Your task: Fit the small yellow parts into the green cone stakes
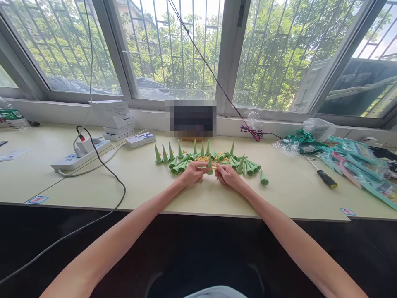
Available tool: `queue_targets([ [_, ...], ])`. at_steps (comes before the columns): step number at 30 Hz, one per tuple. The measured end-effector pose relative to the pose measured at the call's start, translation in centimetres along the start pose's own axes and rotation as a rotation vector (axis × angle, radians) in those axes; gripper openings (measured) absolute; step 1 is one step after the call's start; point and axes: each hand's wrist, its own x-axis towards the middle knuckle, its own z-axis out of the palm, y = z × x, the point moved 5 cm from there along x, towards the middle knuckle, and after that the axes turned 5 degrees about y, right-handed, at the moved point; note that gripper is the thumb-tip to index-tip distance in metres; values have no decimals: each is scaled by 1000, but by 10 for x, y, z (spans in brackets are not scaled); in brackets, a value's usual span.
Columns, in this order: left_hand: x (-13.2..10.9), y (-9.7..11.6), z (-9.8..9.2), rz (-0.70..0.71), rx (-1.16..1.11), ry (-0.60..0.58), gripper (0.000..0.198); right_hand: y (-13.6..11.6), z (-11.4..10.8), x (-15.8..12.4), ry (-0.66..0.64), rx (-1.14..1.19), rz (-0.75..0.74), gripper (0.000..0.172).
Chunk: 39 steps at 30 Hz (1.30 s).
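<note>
Between my hands a green cone (210, 165) points upward. My left hand (194, 174) is closed, its fingertips gripping the cone from the left. From the right, my right hand (228, 174) pinches a small yellow piece (214, 168) against the cone's side; its exact shape is too small to make out. Just beyond lies a pile of small yellow pieces (203, 159), partly hidden by the hands and cones. Several more green cones (158, 155) stand upright along the back and left, while others lie on their sides, one of them a separate cone (264, 178) at the right.
On the left are a white power strip (82, 155) with cables, a stack of white boxes (113, 120) and a single white box (140, 140). A blurred dark screen (192, 119) stands by the window. At right lie a screwdriver (325, 178) and teal bagged items (350, 161).
</note>
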Motion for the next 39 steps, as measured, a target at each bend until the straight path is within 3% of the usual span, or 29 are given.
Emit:
queue_targets([
  [6,-2,-3,0,-83,19,-1,39,-9,0,-1,74,-111,-65,57],
  [10,-2,-2,-2,-104,30,14,37,-20,-4,-3,195,-280,-185,48],
  [14,-1,-3,-4,-120,30,42,37,-23,-8,-5,244,-315,-202,41],
  [26,-1,6,-5,-54,100,77,39,-19,-9,-5,251,-377,-286,32],
  [39,-3,4,-3,-41,107,57,46,-16,-9,-6,247,-393,-268,36],
])
